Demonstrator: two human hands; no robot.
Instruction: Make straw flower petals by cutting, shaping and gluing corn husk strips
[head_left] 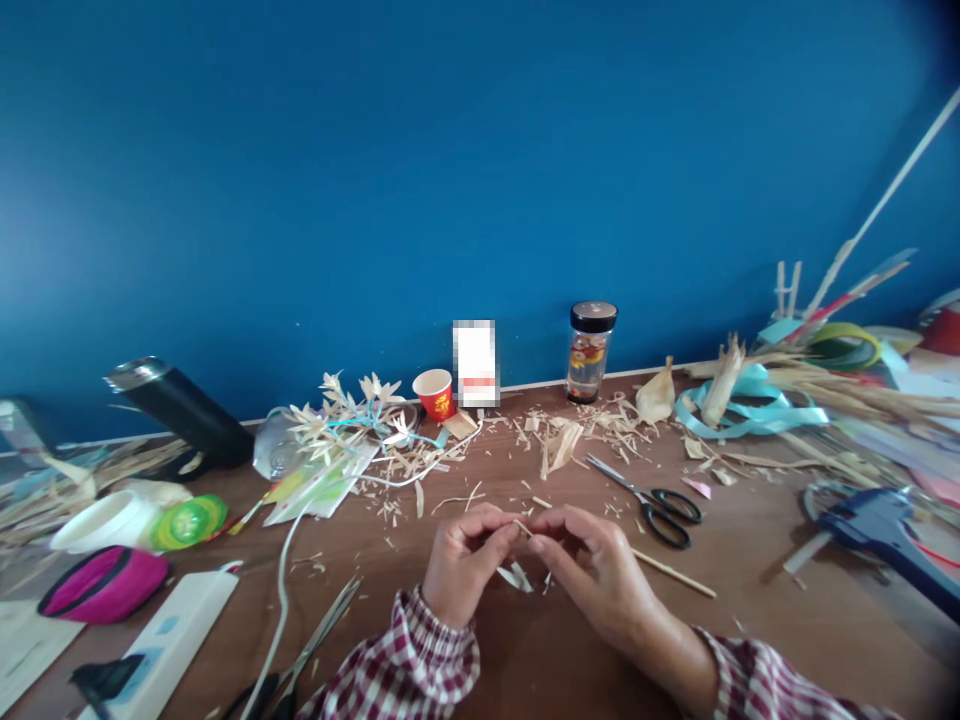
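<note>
My left hand [469, 560] and my right hand [589, 560] meet above the front middle of the brown table. Thumb and fingers of both are pinched on a small, thin straw-coloured strip [523, 527], which looks like dried husk; much of it is hidden by the fingertips. Below them lie whitish petal-like pieces [516, 577]. A thin wooden stick [675, 573] extends to the right from behind my right hand. Black-handled scissors [649, 500] rest, blades apart, beyond that stick. A second pair of scissors [319, 635] lies by my left sleeve.
Husk scraps [559, 445] litter the table [420, 560]. Along the blue wall stand a red paper cup [436, 395], a lidded glass jar [589, 355] and a black flask [187, 415]. White husk flowers [360, 410], a power strip [169, 640] and its cable lie left; a blue glue gun [885, 530] lies right.
</note>
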